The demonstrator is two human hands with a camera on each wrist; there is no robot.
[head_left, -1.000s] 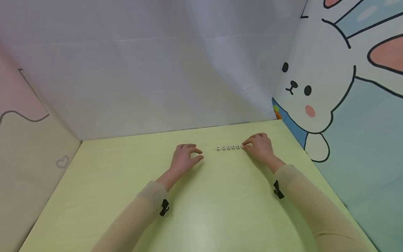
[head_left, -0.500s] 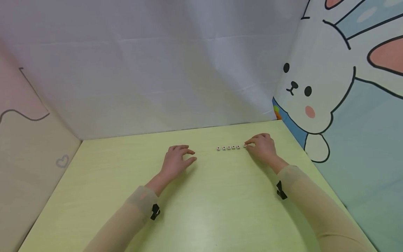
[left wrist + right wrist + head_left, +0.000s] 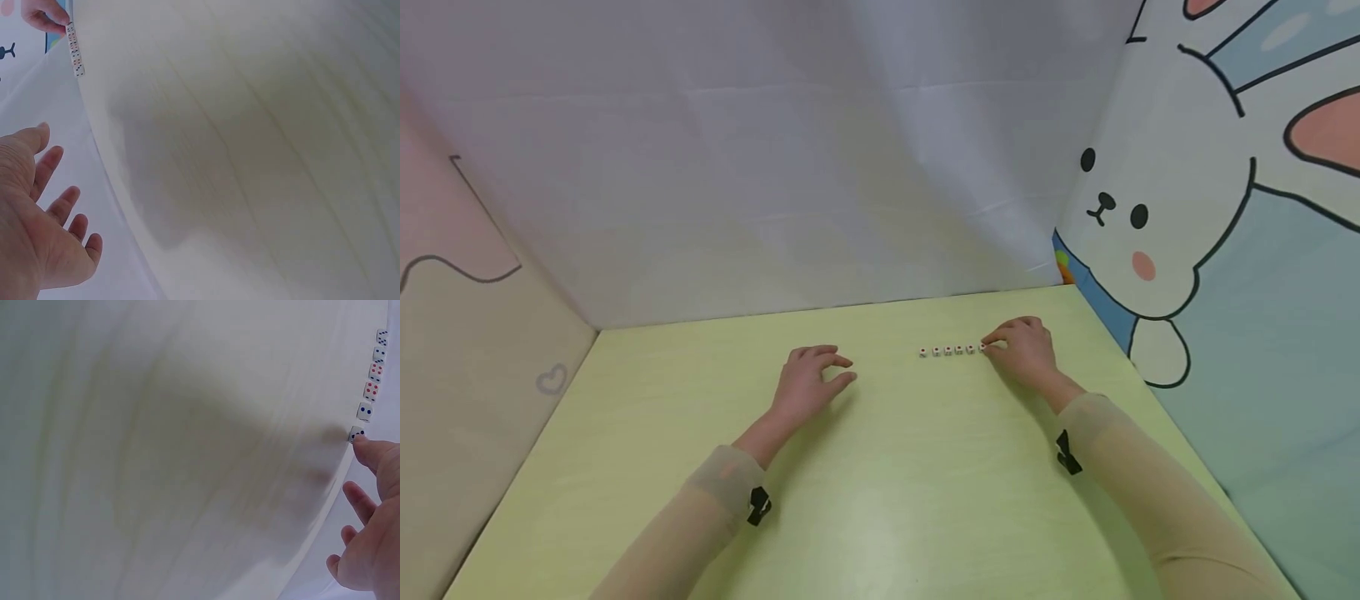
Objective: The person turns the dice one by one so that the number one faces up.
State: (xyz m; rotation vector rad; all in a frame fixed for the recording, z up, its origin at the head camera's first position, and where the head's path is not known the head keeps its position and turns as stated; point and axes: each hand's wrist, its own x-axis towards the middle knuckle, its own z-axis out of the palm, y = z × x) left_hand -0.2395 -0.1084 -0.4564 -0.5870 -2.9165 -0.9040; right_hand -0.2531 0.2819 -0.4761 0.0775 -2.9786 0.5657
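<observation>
Several small white dice [image 3: 947, 351] stand in a row on the pale yellow-green table, right of the middle in the head view. My right hand [image 3: 1024, 352] pinches the die [image 3: 982, 347] at the row's right end between thumb and fingertip. In the right wrist view, a small gap separates that pinched die [image 3: 356, 434] from its neighbour [image 3: 364, 412]; the thumb hides part of it. Left of the row, apart from the dice, my left hand [image 3: 808, 383] hovers over the table with loosely bent fingers, holding nothing.
The table [image 3: 850, 500] runs back to a white cloth wall [image 3: 790, 192]. A panel with a cartoon rabbit [image 3: 1157, 208] stands close on the right. Another panel [image 3: 475, 350], marked with a heart, rises on the left.
My left hand has drawn back to the left, away from the dice. My right hand shifted the end die slightly right, then a little back toward the row.
</observation>
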